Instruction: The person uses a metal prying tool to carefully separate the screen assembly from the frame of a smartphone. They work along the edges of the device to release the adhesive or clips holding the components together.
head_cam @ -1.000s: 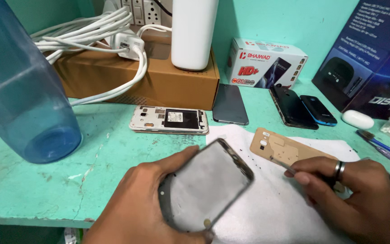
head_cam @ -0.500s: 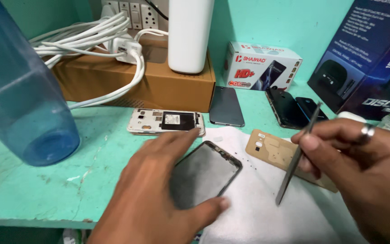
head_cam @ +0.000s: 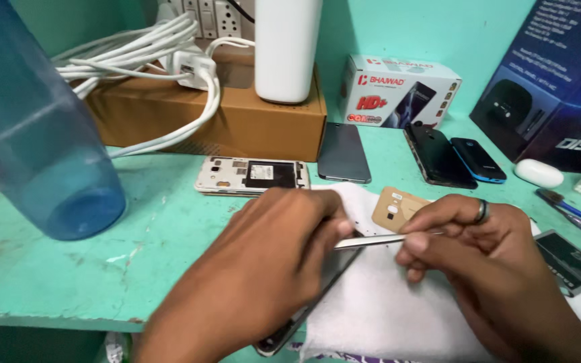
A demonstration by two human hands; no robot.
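My left hand [head_cam: 263, 269] lies over a dark phone frame [head_cam: 297, 319] on a white cloth [head_cam: 384, 316], covering most of it and pressing it down. My right hand [head_cam: 485, 262], a ring on one finger, pinches thin metal tweezers [head_cam: 371, 240] whose tip points left under my left fingers, at the phone. A gold phone back cover [head_cam: 395, 208] lies on the cloth just behind my right hand.
A blue plastic bottle [head_cam: 35, 128] stands at the left. Behind are an opened white phone [head_cam: 250, 176], a grey phone [head_cam: 343, 153], two dark phones [head_cam: 455, 161], a cardboard box [head_cam: 237, 117] with white cables, a white cylinder [head_cam: 287, 47], product boxes, a battery [head_cam: 566, 259].
My right hand brought the tweezers from upright down to level, tip at the phone. My left hand laid the phone frame flatter and covers it more.
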